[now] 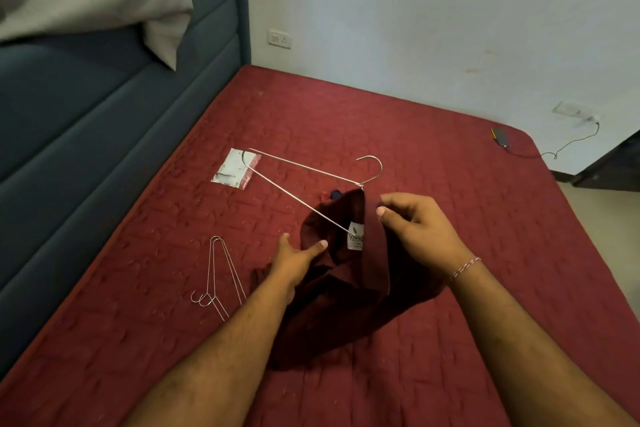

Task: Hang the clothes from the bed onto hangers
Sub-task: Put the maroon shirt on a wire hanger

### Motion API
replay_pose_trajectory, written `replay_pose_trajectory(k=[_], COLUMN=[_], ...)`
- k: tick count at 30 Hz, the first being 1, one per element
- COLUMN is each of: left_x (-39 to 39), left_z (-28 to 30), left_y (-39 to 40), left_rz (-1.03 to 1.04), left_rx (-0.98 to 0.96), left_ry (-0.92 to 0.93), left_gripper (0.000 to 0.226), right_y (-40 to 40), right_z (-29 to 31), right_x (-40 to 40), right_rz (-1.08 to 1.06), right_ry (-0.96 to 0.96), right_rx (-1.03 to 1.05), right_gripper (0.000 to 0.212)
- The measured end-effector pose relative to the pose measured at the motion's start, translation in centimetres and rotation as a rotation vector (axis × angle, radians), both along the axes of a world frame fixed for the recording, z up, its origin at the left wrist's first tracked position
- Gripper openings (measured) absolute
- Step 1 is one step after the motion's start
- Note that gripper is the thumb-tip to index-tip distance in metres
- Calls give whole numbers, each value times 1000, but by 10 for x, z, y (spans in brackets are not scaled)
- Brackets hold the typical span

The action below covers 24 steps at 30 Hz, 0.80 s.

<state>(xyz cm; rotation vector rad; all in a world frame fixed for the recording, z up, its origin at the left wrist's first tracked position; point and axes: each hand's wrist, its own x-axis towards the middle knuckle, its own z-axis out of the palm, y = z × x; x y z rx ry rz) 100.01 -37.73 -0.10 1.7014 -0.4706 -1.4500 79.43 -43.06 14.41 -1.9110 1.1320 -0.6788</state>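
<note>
A dark maroon shirt with a white neck label lies bunched on the red bed. One end of a metal wire hanger is tucked inside its collar, with the hook pointing away from me. My left hand pinches the left side of the collar. On the right side of the collar, my right hand holds the fabric with curled fingers. A bit of dark blue cloth peeks out beyond the shirt.
Two more wire hangers lie on the bed to the left. A small plastic packet sits under the hanger's far end. A blue headboard with a pillow runs along the left. A phone on a cable rests at the far right corner.
</note>
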Motion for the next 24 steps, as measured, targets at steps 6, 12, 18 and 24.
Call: replay_pose_trajectory(k=[6,12,18,24], left_x=[-2,25,28,35], left_z=[17,60,84,92], left_y=[-22,-11,-7,4], left_rz=[169,234,308,320], left_rx=[-6,-88,-157,-197], left_ry=[255,509,249,-280], left_gripper=[11,28,18,16], right_y=[0,-6,-19,-24], right_z=[1,-20,-34,-36], right_x=[-33,-81,-98,-96], right_rz=[70,85,93,149], right_ry=[-43,123,140,215], right_rx=[20,-123,-194,-309], right_gripper=[22,37,37,33])
